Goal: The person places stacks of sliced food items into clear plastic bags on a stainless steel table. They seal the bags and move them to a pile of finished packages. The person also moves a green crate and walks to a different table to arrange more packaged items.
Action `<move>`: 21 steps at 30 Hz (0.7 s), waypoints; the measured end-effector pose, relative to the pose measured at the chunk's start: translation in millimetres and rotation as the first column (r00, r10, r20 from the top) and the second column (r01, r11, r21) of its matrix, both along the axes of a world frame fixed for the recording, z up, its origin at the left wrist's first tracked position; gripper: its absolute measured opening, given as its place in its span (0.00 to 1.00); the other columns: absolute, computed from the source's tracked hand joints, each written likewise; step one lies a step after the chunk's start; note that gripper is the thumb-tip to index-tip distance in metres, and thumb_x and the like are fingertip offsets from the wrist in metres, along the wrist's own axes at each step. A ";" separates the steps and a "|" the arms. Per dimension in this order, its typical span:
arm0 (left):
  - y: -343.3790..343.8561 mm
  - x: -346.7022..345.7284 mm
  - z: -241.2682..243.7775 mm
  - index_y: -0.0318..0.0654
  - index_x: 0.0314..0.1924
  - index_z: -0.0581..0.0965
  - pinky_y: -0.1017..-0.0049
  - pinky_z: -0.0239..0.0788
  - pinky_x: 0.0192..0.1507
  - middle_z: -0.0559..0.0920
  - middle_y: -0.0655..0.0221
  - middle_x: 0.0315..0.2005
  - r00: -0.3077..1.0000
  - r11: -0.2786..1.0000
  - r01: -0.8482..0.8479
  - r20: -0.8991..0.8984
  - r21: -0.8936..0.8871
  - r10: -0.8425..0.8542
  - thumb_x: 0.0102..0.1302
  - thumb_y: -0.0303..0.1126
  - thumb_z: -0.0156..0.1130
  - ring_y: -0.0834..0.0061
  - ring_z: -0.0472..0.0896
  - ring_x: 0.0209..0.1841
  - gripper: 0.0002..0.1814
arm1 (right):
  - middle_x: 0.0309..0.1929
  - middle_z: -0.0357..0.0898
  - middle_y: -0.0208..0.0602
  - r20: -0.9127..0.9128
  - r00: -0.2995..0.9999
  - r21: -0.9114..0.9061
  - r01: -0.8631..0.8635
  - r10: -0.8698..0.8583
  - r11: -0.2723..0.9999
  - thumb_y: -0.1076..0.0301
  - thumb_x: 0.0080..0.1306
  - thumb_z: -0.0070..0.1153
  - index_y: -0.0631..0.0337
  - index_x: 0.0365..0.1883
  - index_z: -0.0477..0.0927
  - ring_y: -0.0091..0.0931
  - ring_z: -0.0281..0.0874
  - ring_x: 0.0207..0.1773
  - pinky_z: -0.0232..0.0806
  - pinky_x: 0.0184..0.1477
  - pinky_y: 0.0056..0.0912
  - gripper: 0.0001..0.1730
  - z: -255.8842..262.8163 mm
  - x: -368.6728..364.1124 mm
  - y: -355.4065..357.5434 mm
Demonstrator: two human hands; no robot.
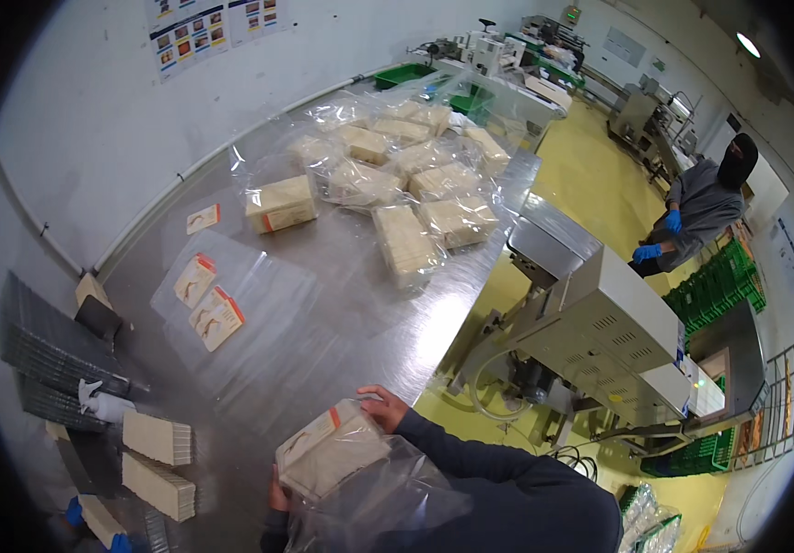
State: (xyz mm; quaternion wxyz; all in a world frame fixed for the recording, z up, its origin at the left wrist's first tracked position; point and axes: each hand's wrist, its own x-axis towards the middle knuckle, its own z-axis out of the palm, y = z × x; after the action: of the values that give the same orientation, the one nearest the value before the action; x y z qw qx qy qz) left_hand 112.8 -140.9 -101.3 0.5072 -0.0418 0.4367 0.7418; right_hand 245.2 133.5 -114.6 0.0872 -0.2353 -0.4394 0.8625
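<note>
At the steel table's near edge, a clear plastic bag (411, 477) holds a stack of pale flat slabs (345, 453), perhaps bread. A printed card with an orange edge (310, 435) shows on the stack's upper side. My left hand (279, 492) grips the left end, mostly hidden behind it. My right hand (384, 409) rests against the right end, its fingers partly spread. The bag's loose plastic hangs toward my body. Beyond lie flat clear bags (266, 290), with printed cards (216, 318) on top.
Several bagged stacks (404, 245) crowd the far table. At left are unbagged stacks (155, 442), a white spray bottle (108, 406) and dark trays (58, 339). Another person's blue-gloved hand (119, 544) touches a stack. A machine (597, 332) and a co-worker (704, 200) are at right.
</note>
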 end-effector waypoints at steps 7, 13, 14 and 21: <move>82.2 -31.5 -12.4 0.33 0.54 0.67 0.76 0.63 0.52 0.73 0.63 0.49 0.858 0.936 0.173 -0.420 -0.306 -0.295 0.69 0.42 0.36 0.74 0.72 0.50 0.23 | 0.60 0.56 0.42 -0.202 0.979 0.644 0.105 0.037 0.757 0.62 0.58 0.52 0.59 0.59 0.60 0.36 0.50 0.65 0.40 0.66 0.34 0.31 3.0 22.5 63.8; 193.7 -40.0 51.6 0.41 0.52 0.67 0.65 0.70 0.43 0.75 0.65 0.42 0.970 0.980 0.182 -0.149 -0.076 -0.191 0.63 0.41 0.49 0.67 0.75 0.44 0.19 | 0.50 0.67 0.38 -0.150 0.988 0.687 0.119 -0.020 0.717 0.65 0.55 0.56 0.59 0.41 0.74 0.29 0.64 0.53 0.59 0.54 0.30 0.16 106.6 15.6 138.6; 207.9 -46.0 63.2 0.42 0.51 0.67 0.65 0.70 0.42 0.75 0.65 0.41 0.958 0.981 0.173 -0.215 -0.090 -0.189 0.63 0.40 0.50 0.66 0.75 0.43 0.18 | 0.44 0.71 0.36 -0.454 0.890 0.835 0.438 -0.033 0.333 0.66 0.55 0.54 0.61 0.38 0.75 0.25 0.70 0.45 0.64 0.44 0.27 0.13 103.3 6.1 154.9; 211.9 -64.2 72.4 0.36 0.49 0.67 0.70 0.66 0.47 0.74 0.58 0.42 0.473 0.999 -0.025 -0.881 -0.023 -0.009 0.60 0.38 0.56 0.65 0.75 0.44 0.20 | 0.36 0.78 0.38 0.081 0.651 0.808 0.400 -0.754 0.432 0.57 0.64 0.40 0.60 0.39 0.75 0.28 0.76 0.37 0.67 0.38 0.29 0.18 134.9 -39.4 361.6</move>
State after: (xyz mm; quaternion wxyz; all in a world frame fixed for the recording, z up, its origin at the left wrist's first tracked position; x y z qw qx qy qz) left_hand 48.6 70.9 -28.8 0.2069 0.3345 0.6470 0.6532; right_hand 205.8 495.1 20.3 0.3722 -0.5043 -0.6391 0.4458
